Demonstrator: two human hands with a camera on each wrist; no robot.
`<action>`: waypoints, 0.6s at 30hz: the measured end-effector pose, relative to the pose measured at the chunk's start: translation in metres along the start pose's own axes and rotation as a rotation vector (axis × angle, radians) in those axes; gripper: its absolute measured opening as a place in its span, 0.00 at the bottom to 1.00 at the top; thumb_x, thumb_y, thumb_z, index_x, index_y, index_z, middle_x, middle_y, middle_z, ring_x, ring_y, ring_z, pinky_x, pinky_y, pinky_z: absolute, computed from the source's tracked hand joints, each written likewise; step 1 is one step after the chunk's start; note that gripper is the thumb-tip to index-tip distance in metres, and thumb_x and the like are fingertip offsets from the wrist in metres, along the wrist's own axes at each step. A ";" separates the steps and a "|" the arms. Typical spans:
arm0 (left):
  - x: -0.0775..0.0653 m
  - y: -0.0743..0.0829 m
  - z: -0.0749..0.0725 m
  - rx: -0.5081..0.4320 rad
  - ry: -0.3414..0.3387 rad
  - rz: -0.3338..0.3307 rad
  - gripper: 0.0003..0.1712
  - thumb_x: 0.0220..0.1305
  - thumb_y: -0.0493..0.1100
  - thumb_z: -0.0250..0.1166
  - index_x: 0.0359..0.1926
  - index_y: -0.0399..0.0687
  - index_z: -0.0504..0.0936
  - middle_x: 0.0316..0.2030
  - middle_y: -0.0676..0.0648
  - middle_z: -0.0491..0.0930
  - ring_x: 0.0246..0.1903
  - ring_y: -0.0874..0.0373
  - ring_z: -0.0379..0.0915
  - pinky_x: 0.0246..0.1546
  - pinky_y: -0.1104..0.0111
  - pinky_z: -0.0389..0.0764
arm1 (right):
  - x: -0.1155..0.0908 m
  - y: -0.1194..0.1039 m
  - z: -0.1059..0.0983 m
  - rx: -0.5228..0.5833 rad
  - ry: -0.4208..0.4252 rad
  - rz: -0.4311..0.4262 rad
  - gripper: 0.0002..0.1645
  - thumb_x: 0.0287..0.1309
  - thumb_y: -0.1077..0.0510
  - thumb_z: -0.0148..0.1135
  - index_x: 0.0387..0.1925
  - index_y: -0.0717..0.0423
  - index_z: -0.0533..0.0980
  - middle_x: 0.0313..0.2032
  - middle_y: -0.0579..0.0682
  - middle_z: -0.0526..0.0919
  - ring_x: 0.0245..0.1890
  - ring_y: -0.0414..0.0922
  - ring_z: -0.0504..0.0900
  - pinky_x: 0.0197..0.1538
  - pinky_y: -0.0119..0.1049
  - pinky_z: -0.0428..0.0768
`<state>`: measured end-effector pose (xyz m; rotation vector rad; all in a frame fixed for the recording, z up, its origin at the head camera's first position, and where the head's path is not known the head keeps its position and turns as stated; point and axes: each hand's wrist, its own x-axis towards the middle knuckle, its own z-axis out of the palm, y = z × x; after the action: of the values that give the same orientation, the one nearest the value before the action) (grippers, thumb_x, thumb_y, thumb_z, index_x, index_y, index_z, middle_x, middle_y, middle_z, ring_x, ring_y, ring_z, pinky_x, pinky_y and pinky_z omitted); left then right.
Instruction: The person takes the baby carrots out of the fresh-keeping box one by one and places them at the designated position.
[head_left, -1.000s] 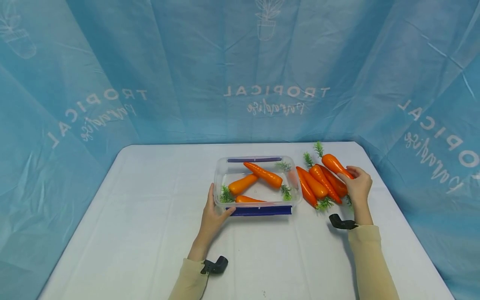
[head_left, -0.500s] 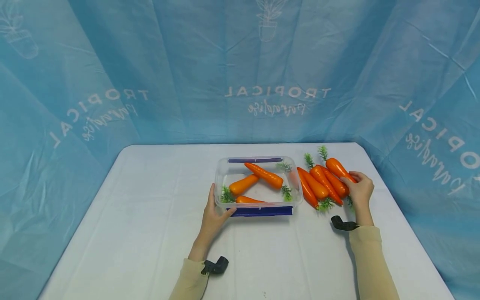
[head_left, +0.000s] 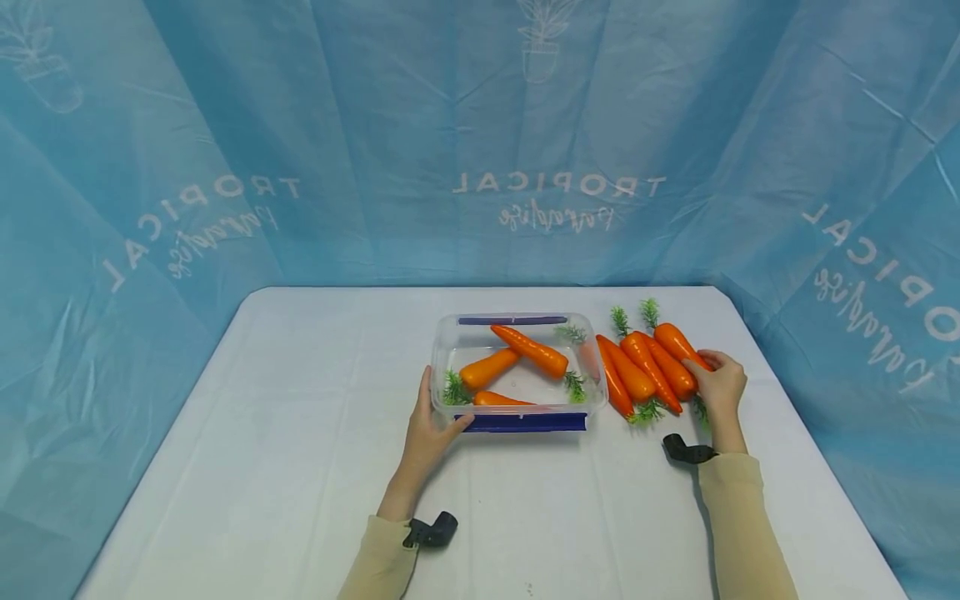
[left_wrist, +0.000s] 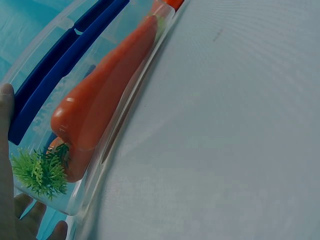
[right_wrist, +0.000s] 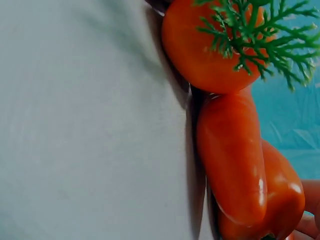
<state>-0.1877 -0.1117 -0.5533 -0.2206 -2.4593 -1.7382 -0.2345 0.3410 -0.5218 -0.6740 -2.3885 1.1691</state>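
Clearly, the right hand [head_left: 723,386] pinches a carrot's [head_left: 677,342] near end, the left hand [head_left: 428,431] a box [head_left: 521,422]. The curtain [head_left: 405,125] reads, mirrored, "TROPICAL Paradise."

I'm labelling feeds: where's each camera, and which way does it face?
Head: on the head, looking forward and down at box and carrots; left hand, right hand, sleeves show.
Left wrist: on that wrist, facing box; left hand shows.
Right wrist: on that wrist, facing carrots; right hand shows.
Head and left wrist share the blue clasp.
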 end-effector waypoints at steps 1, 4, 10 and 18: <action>0.000 0.000 0.000 -0.001 0.002 -0.001 0.61 0.53 0.50 0.72 0.76 0.53 0.39 0.75 0.42 0.48 0.72 0.43 0.50 0.70 0.45 0.53 | 0.000 0.001 0.000 0.000 -0.003 0.003 0.22 0.56 0.58 0.66 0.49 0.70 0.78 0.46 0.69 0.82 0.28 0.35 0.75 0.27 0.08 0.64; 0.000 0.000 0.000 0.000 0.003 -0.002 0.61 0.53 0.51 0.72 0.76 0.53 0.39 0.75 0.42 0.48 0.72 0.42 0.51 0.70 0.44 0.54 | 0.000 0.002 0.000 0.006 -0.019 0.021 0.23 0.57 0.57 0.65 0.49 0.70 0.78 0.45 0.70 0.81 0.21 0.23 0.66 0.24 0.11 0.67; -0.004 0.024 -0.007 -0.005 -0.017 -0.014 0.59 0.54 0.45 0.71 0.75 0.43 0.40 0.74 0.38 0.48 0.71 0.39 0.52 0.69 0.43 0.54 | 0.001 0.004 0.001 0.022 -0.050 0.046 0.22 0.57 0.56 0.65 0.47 0.71 0.78 0.44 0.71 0.82 0.18 0.21 0.66 0.23 0.14 0.70; -0.008 0.043 -0.010 -0.014 -0.027 -0.028 0.57 0.55 0.39 0.70 0.75 0.39 0.40 0.73 0.34 0.49 0.70 0.37 0.53 0.69 0.42 0.54 | 0.000 0.002 -0.002 0.025 -0.070 0.053 0.22 0.58 0.56 0.63 0.48 0.70 0.78 0.44 0.69 0.81 0.19 0.24 0.67 0.22 0.16 0.71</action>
<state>-0.1713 -0.1072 -0.5119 -0.2128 -2.4820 -1.7752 -0.2331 0.3429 -0.5222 -0.7032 -2.4226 1.2617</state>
